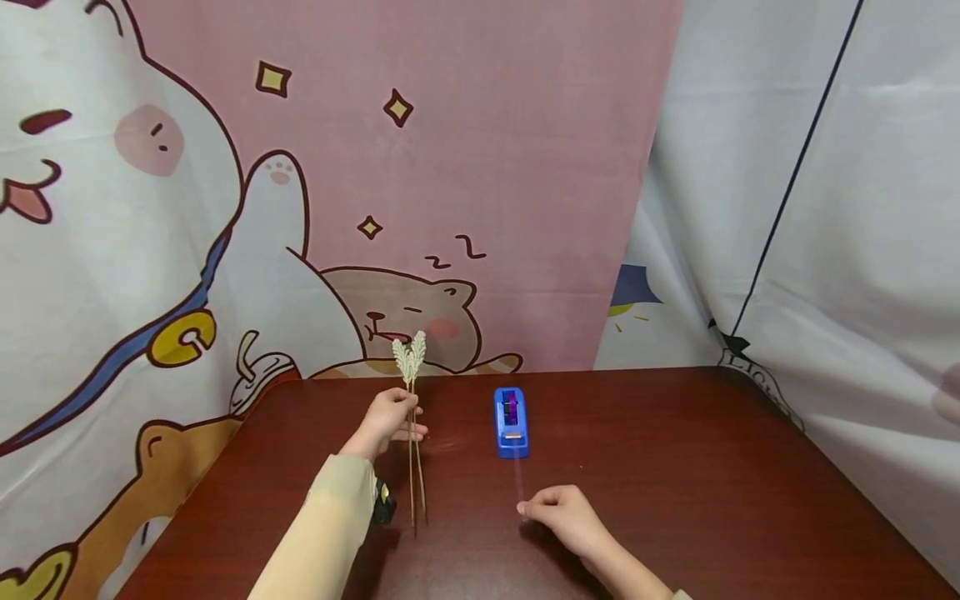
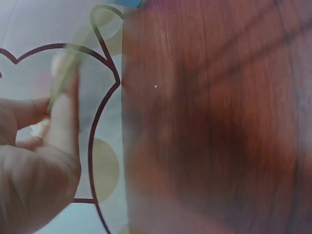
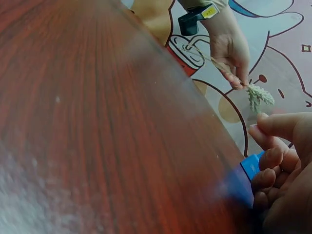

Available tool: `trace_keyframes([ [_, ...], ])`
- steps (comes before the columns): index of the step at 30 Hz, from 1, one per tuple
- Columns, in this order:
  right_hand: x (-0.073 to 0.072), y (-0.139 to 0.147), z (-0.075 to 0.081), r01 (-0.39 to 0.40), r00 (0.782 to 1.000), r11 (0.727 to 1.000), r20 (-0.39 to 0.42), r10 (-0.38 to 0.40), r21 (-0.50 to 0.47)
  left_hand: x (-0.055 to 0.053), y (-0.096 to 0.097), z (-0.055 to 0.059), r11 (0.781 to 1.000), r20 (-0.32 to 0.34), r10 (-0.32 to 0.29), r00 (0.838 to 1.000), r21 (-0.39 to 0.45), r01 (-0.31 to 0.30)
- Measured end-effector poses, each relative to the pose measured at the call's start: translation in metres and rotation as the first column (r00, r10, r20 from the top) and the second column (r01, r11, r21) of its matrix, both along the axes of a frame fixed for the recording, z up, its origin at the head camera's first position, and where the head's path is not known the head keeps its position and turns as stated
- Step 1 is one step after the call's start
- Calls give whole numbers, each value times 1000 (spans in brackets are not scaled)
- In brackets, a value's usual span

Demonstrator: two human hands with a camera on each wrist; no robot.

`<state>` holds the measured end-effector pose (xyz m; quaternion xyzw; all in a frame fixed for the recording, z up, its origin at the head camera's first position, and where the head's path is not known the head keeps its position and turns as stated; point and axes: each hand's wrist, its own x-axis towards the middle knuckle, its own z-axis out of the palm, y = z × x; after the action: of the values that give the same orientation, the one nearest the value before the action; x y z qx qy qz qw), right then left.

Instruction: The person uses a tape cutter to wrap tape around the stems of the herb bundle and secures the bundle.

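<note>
My left hand (image 1: 387, 421) pinches a few dried wheat stalks (image 1: 409, 360) near their pale heads, the thin stems hanging down over the table. In the left wrist view this hand (image 2: 44, 161) shows thumb and finger pressed on a blurred stem. A strip of clear tape (image 1: 518, 479) runs from the front of a blue tape dispenser (image 1: 512, 423) to my right hand (image 1: 566, 517), whose thumb and finger pinch its free end. The right wrist view shows that hand (image 3: 285, 161) with its other fingers curled, partly hiding the dispenser (image 3: 250, 167).
The reddish-brown wooden table (image 1: 675, 467) has its far edge against a pink cartoon curtain (image 1: 525, 167). A white curtain (image 1: 847, 250) hangs at the right. A dark device (image 1: 383, 504) is worn on the left wrist.
</note>
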<state>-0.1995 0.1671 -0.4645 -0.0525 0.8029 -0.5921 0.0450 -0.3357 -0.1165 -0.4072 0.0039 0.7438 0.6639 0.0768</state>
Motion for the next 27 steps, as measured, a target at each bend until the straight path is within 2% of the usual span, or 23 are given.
trace_keyframes([
  [3,2,0,4,11,1000,1000,0,-11,-9,1,2,5,997,-24,-71,997,-31,70],
  [6,3,1,9,17,1000,1000,3,-17,-15,4,2,13,989,-46,-118,992,-96,113],
  [9,1,2,14,17,1000,1000,10,-17,-11,9,0,23,976,-97,-132,986,-184,113],
  [11,-1,5,18,9,1000,1000,10,-9,-6,12,-2,31,966,-146,-122,982,-244,84],
  [13,-4,7,20,-4,1000,1000,7,4,6,14,-5,38,949,-200,-117,973,-310,50],
  [16,-9,10,25,-25,1000,999,18,25,20,18,-11,47,922,-235,-129,963,-386,29],
  [21,-12,16,33,-58,998,998,32,57,39,29,-24,57,867,-229,-227,946,-490,90],
  [23,-13,18,36,-75,997,996,28,74,37,35,-31,59,842,-231,-271,934,-527,114],
  [25,-13,19,39,-87,996,995,23,86,38,43,-38,59,819,-246,-322,914,-556,139],
  [27,-14,20,42,-96,995,995,17,95,42,54,-46,60,791,-264,-382,886,-589,165],
])
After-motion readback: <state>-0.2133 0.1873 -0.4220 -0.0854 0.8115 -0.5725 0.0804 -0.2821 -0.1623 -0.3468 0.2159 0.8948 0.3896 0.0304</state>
